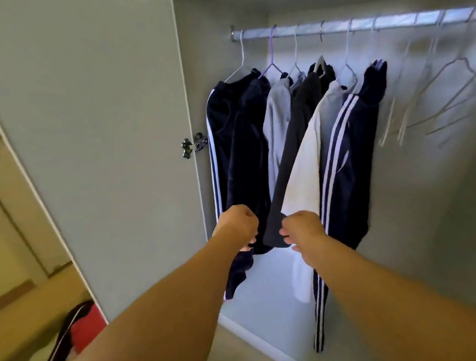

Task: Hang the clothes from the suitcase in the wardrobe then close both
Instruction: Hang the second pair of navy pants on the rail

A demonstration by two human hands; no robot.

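Right grip pinches the hem of the dark grey hanging garment. Left grip is curled on the navy white-striped trousers beside it. I judge I'm straightening hung clothes. Up-right are bare white wire hangers. Down-left, the red and dark striped clothes likely need fetching next.

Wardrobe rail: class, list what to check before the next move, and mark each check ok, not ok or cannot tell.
1. Rail carries the hung clothes on hangers: ok.
2. Empty hangers spare at the right: ok.
3. Right hand pinches the dark grey garment at its hem: ok.
4. Left hand grips the navy garment: cannot tell.
5. All clothes hung: not ok, a red and dark pile lies outside.
6. Wardrobe door open: ok.
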